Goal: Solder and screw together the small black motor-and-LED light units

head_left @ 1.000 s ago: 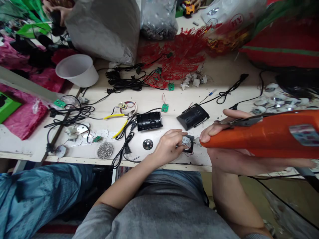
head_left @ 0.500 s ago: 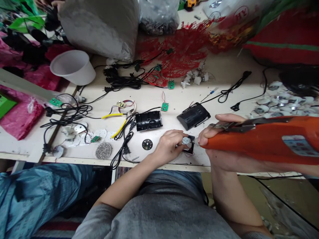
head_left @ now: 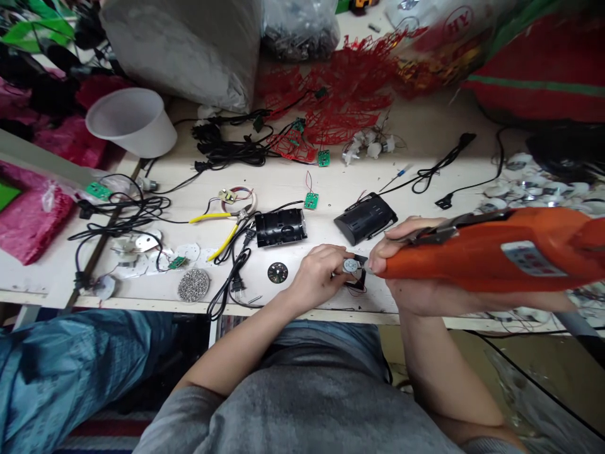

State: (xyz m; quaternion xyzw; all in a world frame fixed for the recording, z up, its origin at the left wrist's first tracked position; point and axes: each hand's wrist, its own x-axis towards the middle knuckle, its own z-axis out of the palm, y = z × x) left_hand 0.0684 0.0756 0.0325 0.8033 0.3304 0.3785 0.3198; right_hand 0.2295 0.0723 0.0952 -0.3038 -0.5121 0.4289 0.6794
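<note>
My left hand (head_left: 320,276) is closed, its fingertips pinching a small round silver motor (head_left: 350,265) that sits against a black plastic part (head_left: 362,279) near the table's front edge. Thin red wires run off beside it. My right hand (head_left: 420,299) wraps round an orange electric screwdriver (head_left: 463,260), lying level with its nose pointing left at the motor. The nose meets the motor and black part; whether the bit touches a screw is hidden by my fingers. Beyond my hands lie two black plastic housings, one open (head_left: 281,228) and one closed side up (head_left: 365,219).
Yellow-handled cutters (head_left: 224,243), a round dish of screws (head_left: 193,285) and a dark round disc (head_left: 277,272) are to the left. A green circuit board (head_left: 311,201) and black power cords (head_left: 236,154) lie behind. White round parts (head_left: 534,183) pile at right; a white bucket (head_left: 132,123) stands far left.
The rear of the electric screwdriver has swung slightly toward the table's far side, and its body has turned a little in my right hand. My left hand stays at the motor.
</note>
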